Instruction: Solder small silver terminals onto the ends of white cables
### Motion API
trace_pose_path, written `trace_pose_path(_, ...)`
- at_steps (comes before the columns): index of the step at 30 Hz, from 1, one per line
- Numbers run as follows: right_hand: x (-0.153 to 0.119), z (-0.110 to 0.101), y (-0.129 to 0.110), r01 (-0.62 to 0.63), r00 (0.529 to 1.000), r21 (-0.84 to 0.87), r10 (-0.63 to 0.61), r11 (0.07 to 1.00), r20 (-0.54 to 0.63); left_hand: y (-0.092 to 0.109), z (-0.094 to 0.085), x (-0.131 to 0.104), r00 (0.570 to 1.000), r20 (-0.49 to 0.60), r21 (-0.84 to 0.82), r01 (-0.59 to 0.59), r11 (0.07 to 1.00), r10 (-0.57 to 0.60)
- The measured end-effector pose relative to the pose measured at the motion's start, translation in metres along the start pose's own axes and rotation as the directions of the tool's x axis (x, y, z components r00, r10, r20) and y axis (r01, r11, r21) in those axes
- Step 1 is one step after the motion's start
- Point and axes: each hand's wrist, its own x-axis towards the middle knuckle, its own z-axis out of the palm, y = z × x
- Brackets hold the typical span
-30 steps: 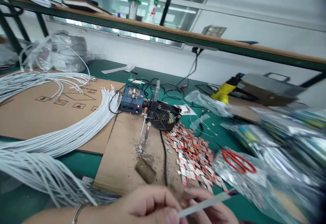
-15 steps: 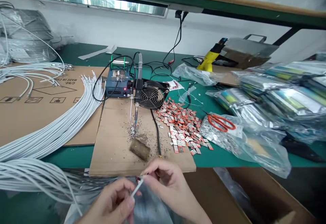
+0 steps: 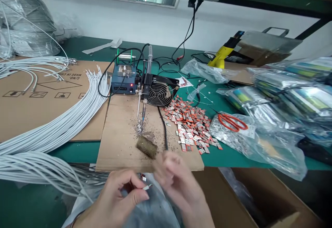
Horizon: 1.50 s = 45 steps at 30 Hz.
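At the bottom centre my left hand (image 3: 121,193) pinches a white cable (image 3: 147,187) between thumb and forefinger. The cable's short end pokes out past the fingertips, with thin wire at its tip. My right hand (image 3: 178,186) is apart from it, to the right, near the front edge of the cardboard sheet (image 3: 119,148). Its fingers look curled but are smeared by motion, so what they hold, if anything, cannot be made out. Just behind my left fingertips shows a small connector piece (image 3: 144,178). A brown cylindrical sponge (image 3: 146,147) lies on the cardboard ahead of my hands.
A soldering station (image 3: 124,83) with an upright iron (image 3: 147,83) stands behind, beside a black fan (image 3: 160,91). Small metal connectors with orange parts (image 3: 192,124) are heaped to the right, near orange-handled scissors (image 3: 232,121). White cable bundles (image 3: 70,121) fill the left.
My right hand has let go of the cable end and moved up and right, away from my left hand. My left hand still pinches the cable. The view has shifted slightly.
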Motion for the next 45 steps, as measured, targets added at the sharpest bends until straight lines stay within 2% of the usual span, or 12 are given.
trace_pose_path(2, 0.002, -0.002, -0.004, 0.124, 0.989, -0.073, -0.129, 0.99, -0.07, -0.001, -0.001, 0.0, 0.993, -0.005, -0.204, 0.113, 0.972, -0.117)
trace_pose_path(4, 0.001, -0.001, -0.007, 0.186, 0.978, -0.337, -0.207, 0.923, -0.025, -0.003, -0.003, 0.0, 0.986, 0.002, -0.35, 0.159, 0.923, -0.169)
trace_pose_path(8, -0.005, 0.01, -0.005, 0.21, 0.978, -0.629, -0.151, 0.749, 0.146, -0.004, -0.004, 0.001, 0.987, 0.017, -0.446, 0.151, 0.882, -0.161)
trace_pose_path(13, -0.004, 0.022, -0.005, 0.311, 0.95, -0.657, -0.208, 0.687, 0.232, 0.006, -0.002, 0.002, 0.986, 0.033, -0.434, 0.161, 0.886, -0.163)
trace_pose_path(18, -0.004, 0.019, -0.01, 0.312, 0.95, -0.668, -0.202, 0.676, 0.239, 0.013, -0.002, 0.003, 0.983, 0.05, -0.422, 0.18, 0.888, -0.176)
trace_pose_path(26, 0.0, 0.009, -0.016, 0.327, 0.928, -0.669, -0.094, 0.668, 0.361, 0.009, -0.006, 0.003, 0.935, 0.294, -0.448, 0.319, 0.835, -0.2)
trace_pose_path(29, 0.002, 0.007, -0.021, 0.336, 0.913, -0.7, -0.036, 0.63, 0.406, 0.008, -0.007, 0.002, 0.913, 0.329, -0.414, 0.37, 0.832, -0.242)
trace_pose_path(34, 0.0, 0.007, -0.024, 0.33, 0.913, -0.78, 0.03, 0.531, 0.406, 0.008, -0.007, 0.0, 0.924, 0.274, -0.292, 0.343, 0.893, -0.265)
trace_pose_path(37, 0.001, 0.008, -0.018, 0.332, 0.928, -0.726, -0.068, 0.602, 0.367, 0.01, -0.005, 0.003, 0.947, 0.231, -0.285, 0.287, 0.915, -0.225)
trace_pose_path(40, 0.005, 0.009, -0.009, 0.319, 0.941, -0.645, -0.15, 0.695, 0.304, 0.013, -0.002, 0.007, 0.977, 0.055, -0.293, 0.212, 0.932, -0.205)
trace_pose_path(43, 0.007, 0.008, -0.004, 0.267, 0.956, -0.603, -0.125, 0.752, 0.266, 0.015, -0.001, 0.008, 0.981, -0.098, -0.217, 0.146, 0.965, -0.17)
trace_pose_path(45, 0.007, 0.007, -0.005, 0.25, 0.959, -0.628, -0.102, 0.737, 0.262, 0.016, -0.002, 0.008, 0.986, -0.098, -0.152, 0.117, 0.981, -0.133)
